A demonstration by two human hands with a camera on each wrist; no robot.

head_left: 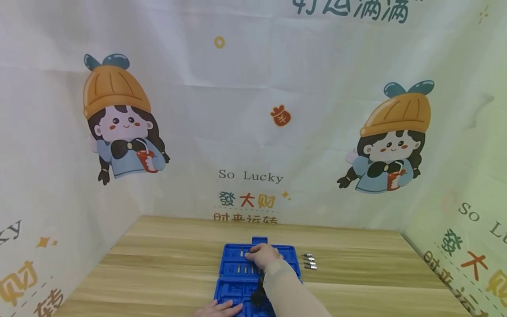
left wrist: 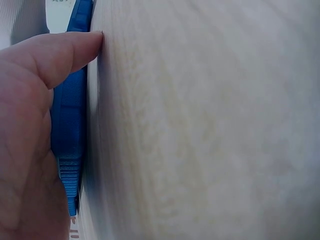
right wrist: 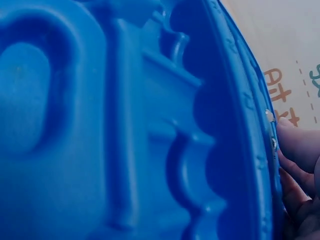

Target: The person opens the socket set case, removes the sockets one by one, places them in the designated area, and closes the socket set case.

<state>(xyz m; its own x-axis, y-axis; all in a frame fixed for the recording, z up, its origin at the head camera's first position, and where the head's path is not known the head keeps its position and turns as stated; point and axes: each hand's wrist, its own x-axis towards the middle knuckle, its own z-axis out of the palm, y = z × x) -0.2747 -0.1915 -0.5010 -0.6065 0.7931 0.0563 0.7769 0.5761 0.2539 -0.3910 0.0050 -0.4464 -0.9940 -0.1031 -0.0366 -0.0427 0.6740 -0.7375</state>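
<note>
A blue plastic case (head_left: 233,288) lies unfolded on the wooden table, with moulded recesses in both halves. In its far half, several small metal socket bits (head_left: 239,269) stand in rows of slots. My right hand (head_left: 264,256) reaches over the far half, its thumb and fingertips pinching at a socket bit in the back row that they mostly hide. In the right wrist view the fingers (right wrist: 300,145) meet at the case's far edge, beside bits of metal. My left hand (head_left: 222,310) rests with extended fingers on the near half's left edge; its thumb (left wrist: 75,52) touches the side.
Several metal socket bits (head_left: 310,261) lie in a short column on the wooden table (head_left: 356,264), right of the case. A dark device (head_left: 258,297) sits under my right wrist, over the near half. Printed cloth (head_left: 190,132) hangs behind and at both sides.
</note>
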